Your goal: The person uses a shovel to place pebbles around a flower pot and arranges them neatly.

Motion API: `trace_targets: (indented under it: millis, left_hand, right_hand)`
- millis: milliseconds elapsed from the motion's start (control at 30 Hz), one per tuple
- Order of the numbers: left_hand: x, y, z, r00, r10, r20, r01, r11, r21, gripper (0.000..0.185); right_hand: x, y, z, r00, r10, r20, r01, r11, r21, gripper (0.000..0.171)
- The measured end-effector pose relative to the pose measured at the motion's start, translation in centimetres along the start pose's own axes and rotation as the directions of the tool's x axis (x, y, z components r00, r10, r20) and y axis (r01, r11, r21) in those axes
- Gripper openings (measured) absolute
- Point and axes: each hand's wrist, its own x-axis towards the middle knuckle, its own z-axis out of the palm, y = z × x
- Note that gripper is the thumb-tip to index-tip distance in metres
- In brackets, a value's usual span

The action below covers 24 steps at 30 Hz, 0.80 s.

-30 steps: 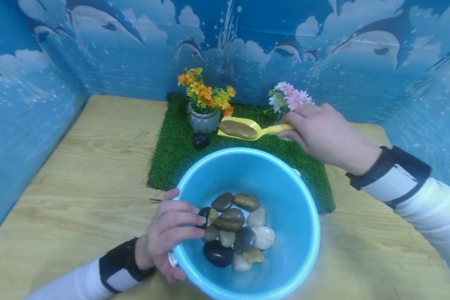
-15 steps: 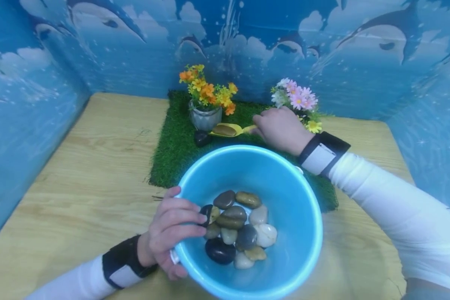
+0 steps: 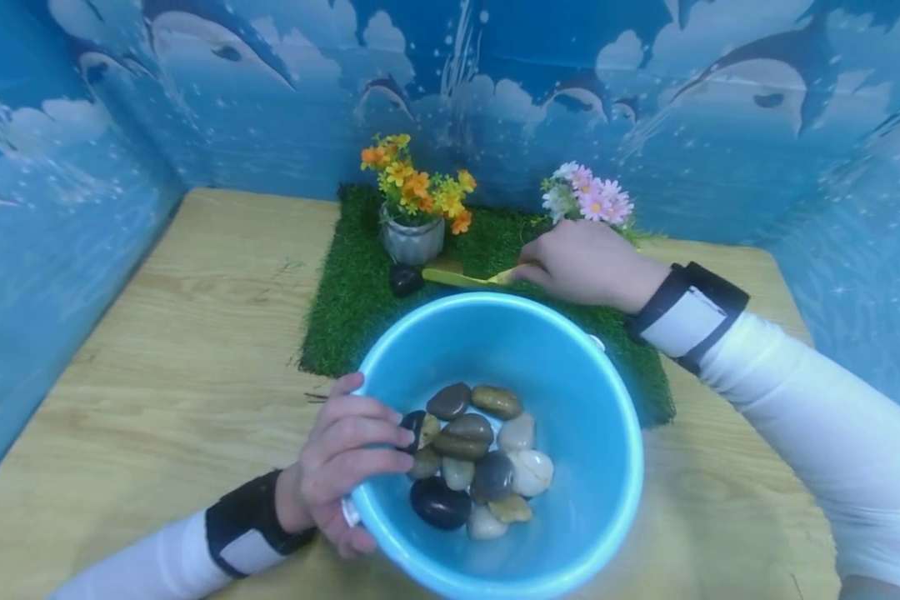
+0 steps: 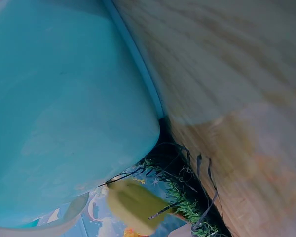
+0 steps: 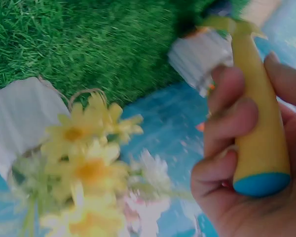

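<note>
My right hand (image 3: 588, 265) grips the yellow handle (image 5: 260, 113) of a toy shovel (image 3: 457, 277), blue at its butt end. The shovel is turned on its side, low over the artificial grass mat (image 3: 345, 333). Just behind its blade shows part of a brown stone (image 3: 447, 264), and the blade's tip is right at a black stone (image 3: 406, 280). With fingers over the rim and thumb outside, my left hand (image 3: 348, 462) holds a light blue bucket (image 3: 570, 367). Several smooth stones (image 3: 492, 475), dark, brown and white, lie at its bottom.
Orange and yellow flowers stand in a grey pot (image 3: 412, 240) behind the black stone. Pink and white flowers (image 3: 592, 196) are beyond my right hand; their pot (image 5: 24, 123) shows in the right wrist view. Wooden table (image 3: 195, 333); dolphin-print walls (image 3: 480, 125) enclose it.
The shovel came left and down with the brown stone in it, then tipped on its side; the stone now shows behind the blade. My left hand stays on the bucket.
</note>
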Motion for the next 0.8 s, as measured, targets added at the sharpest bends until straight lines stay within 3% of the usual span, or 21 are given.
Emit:
trace_targets:
  millis: [167, 267, 367, 467, 533, 633, 700, 800]
  left_hand:
    - [-0.6, 0.1, -0.2, 1.000, -0.002, 0.006, 0.002, 1.000, -0.003, 0.052]
    - [-0.8, 0.1, -0.3, 1.000, -0.006, 0.010, 0.006, 1.000, 0.001, 0.052]
    - [-0.6, 0.1, -0.2, 1.000, 0.000, 0.005, 0.000, 1.000, 0.001, 0.052]
    - [-0.4, 0.0, -0.1, 1.000, 0.004, 0.002, -0.004, 1.000, -0.003, 0.051]
    - [-0.3, 0.0, -0.1, 1.000, -0.001, 0.006, 0.001, 1.000, -0.003, 0.051]
    - [-0.3, 0.1, -0.2, 1.000, -0.016, 0.014, 0.016, 1.000, -0.001, 0.051]
    - [-0.4, 0.1, -0.2, 1.000, -0.016, 0.016, 0.016, 1.000, 0.003, 0.052]
    - [-0.4, 0.1, -0.1, 1.000, -0.012, 0.010, 0.012, 1.000, 0.003, 0.052]
  right_hand:
    - [-3.0, -0.5, -2.1, 0.999, -0.027, -0.018, 0.029, 0.996, 0.081, 0.026]
    - [-5.0, -1.2, -3.7, 0.994, -0.043, -0.100, 0.049, 0.997, 0.065, 0.025]
    - [-7.0, -2.2, -4.9, 0.974, -0.088, -0.210, 0.089, 0.996, -0.007, 0.022]
    - [-8.5, -3.1, -5.6, 0.922, -0.207, -0.326, 0.175, 0.977, -0.124, 0.031]
    - [-9.1, -3.5, -5.5, 0.873, -0.299, -0.386, 0.231, 0.949, -0.213, 0.039]
    - [-9.5, -3.5, -4.6, 0.803, -0.411, -0.432, 0.278, 0.899, -0.338, 0.037]
    - [-9.4, -0.9, -1.9, 0.780, -0.463, -0.421, 0.265, 0.854, -0.448, 0.031]
    - [-9.3, 1.1, 1.4, 0.766, -0.518, -0.380, 0.261, 0.791, -0.554, 0.041]
